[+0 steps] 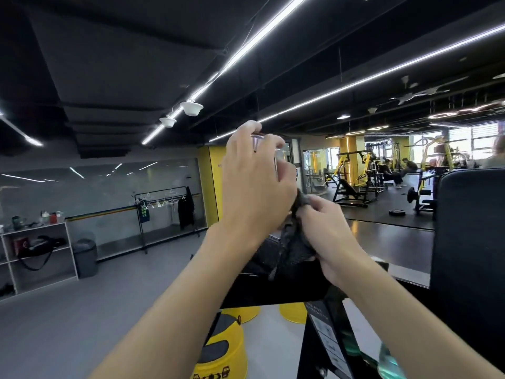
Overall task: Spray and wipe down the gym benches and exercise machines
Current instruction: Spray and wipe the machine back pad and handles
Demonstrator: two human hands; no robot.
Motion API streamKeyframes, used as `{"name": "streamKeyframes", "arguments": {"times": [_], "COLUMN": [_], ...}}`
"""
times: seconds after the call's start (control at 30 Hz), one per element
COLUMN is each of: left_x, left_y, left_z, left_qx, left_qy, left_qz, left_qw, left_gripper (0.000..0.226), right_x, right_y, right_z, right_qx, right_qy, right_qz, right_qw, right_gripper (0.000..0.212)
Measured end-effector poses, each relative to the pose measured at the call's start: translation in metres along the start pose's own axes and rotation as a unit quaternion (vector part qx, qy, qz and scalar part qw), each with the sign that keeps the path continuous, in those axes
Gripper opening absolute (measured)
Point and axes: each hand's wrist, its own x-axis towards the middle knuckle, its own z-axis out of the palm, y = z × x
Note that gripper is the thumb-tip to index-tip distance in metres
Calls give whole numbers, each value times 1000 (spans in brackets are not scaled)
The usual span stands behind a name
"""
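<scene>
My left hand (257,181) is raised in the middle of the view, fingers wrapped around a small spray bottle (258,138) of which only the clear top shows above my fingers. Just right of and below it, my right hand (325,231) grips a dark grey cloth (293,242) that bunches up toward the bottle and hangs down. Under both hands lies a black padded machine part (273,291). A tall black pad (470,242) stands at the right edge.
Yellow machine covers (224,348) sit below the pad. A white shelf (38,258) with bags and a grey bin (85,258) stand at the left, a clothes rack (164,209) behind. Yellow-and-black machines (352,179) and seated people (393,173) fill the far right.
</scene>
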Motion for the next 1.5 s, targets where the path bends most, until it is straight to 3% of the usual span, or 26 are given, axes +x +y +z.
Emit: {"name": "streamKeyframes", "arguments": {"times": [0.03, 0.1, 0.2, 0.3, 0.4, 0.5, 0.6, 0.63, 0.77, 0.9, 1.03, 1.17, 1.33, 1.4, 1.5], "left_x": [-9, -24, -38, -53, -70, -100, -131, -139, -165, -178, -185, -193, -194, -191, -183], "left_y": [11, 26, 41, 55, 62, 72, 72, 68, 48, 39, 25, 18, 17, 18, 20], "left_z": [4, 23, 55, 88, 122, 165, 204, 216, 257, 291, 318, 335, 335, 332, 324], "left_qx": [-4, -101, -230, -280, -332, -354, -340, -332, -260, -229, -183, -191, -158, -186, -282], "left_qy": [13, -78, -253, -285, -238, -269, -320, -338, -416, -469, -514, -518, -548, -536, -515], "left_qz": [53, 92, 29, 21, -38, -73, -137, -167, -185, -169, -152, -145, -100, -104, -134], "left_qw": [998, 988, 939, 916, 912, 893, 874, 865, 851, 836, 824, 821, 816, 817, 798], "left_gripper": [32, 30, 42, 54, 49, 32, 20, 17, 8, 13, 11, 20, 4, 18, 33], "right_x": [0, -4, -6, -10, -18, -26, -18, -14, 10, 37, 56, 61, 54, 50, 44], "right_y": [-4, -16, -21, -14, 2, 24, 63, 77, 136, 186, 224, 235, 232, 225, 202], "right_z": [-11, -36, -75, -108, -135, -156, -173, -177, -178, -164, -165, -163, -161, -163, -167], "right_qx": [35, 115, 212, 218, 114, -47, -336, -385, -389, -412, -467, -525, -579, -584, -598], "right_qy": [11, 6, -35, -19, -31, 39, 115, 120, 90, 111, 117, 121, 81, 79, 68], "right_qz": [3, 31, 74, 116, 155, 208, 214, 212, 250, 284, 308, 304, 290, 288, 284], "right_qw": [999, 993, 974, 969, 981, 976, 910, 890, 882, 859, 821, 786, 758, 755, 746], "right_gripper": [27, 25, 32, 42, 46, 44, 32, 30, 17, 36, 39, 40, 29, 25, 40]}}
